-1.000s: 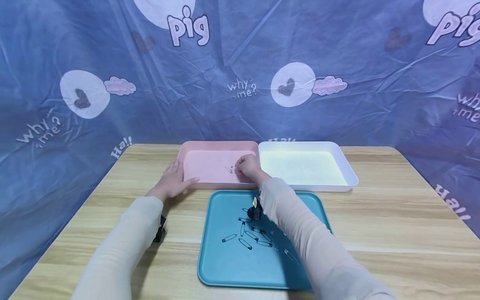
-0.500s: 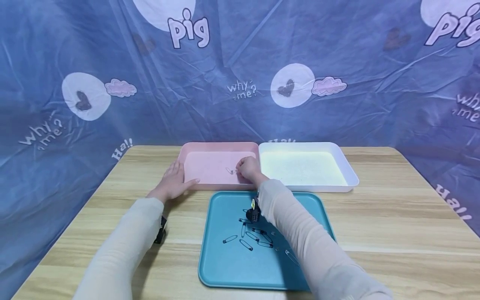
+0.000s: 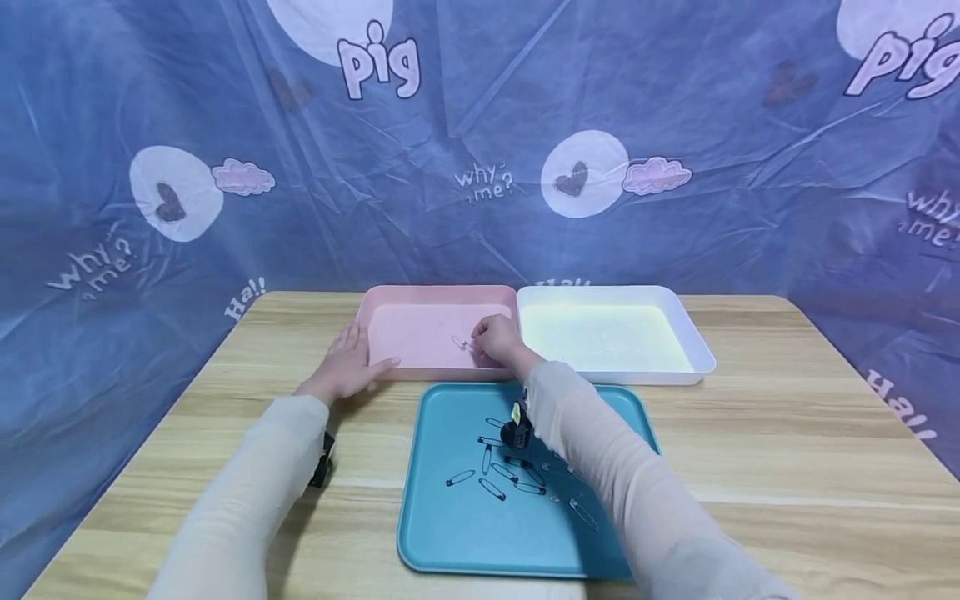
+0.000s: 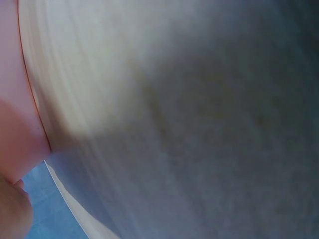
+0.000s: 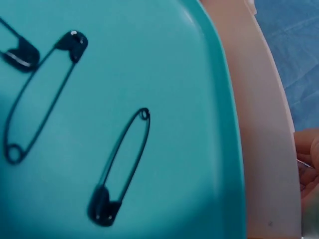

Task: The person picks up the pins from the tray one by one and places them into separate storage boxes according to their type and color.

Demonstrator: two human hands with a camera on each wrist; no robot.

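Inside the pink tray (image 3: 420,375), near its right end, my right hand (image 3: 498,340) pinches a safety pin; a thin silver bit of the pin (image 5: 304,163) shows between the fingers in the right wrist view. Beside those fingertips, another safety pin (image 3: 462,346) lies on the tray floor. My left hand (image 3: 345,367) rests at the pink tray's left front corner, fingers spread along the left wall and thumb on the front rim. Several black-headed safety pins (image 3: 492,489) and a few silver ones (image 3: 583,514) lie scattered on the teal tray (image 3: 450,550) below my right arm.
A white tray (image 3: 615,377) stands right against the pink one. All three trays are on a wood-grain table (image 3: 787,433), with a blue printed cloth (image 3: 420,225) hanging behind. My right forearm covers part of the teal tray, and a black wrist camera (image 3: 515,432) hangs over it.
My right forearm and its wrist camera have shifted slightly to the right over the last half second. Both hands keep nearly the same places, and the pins on the teal tray lie as before.
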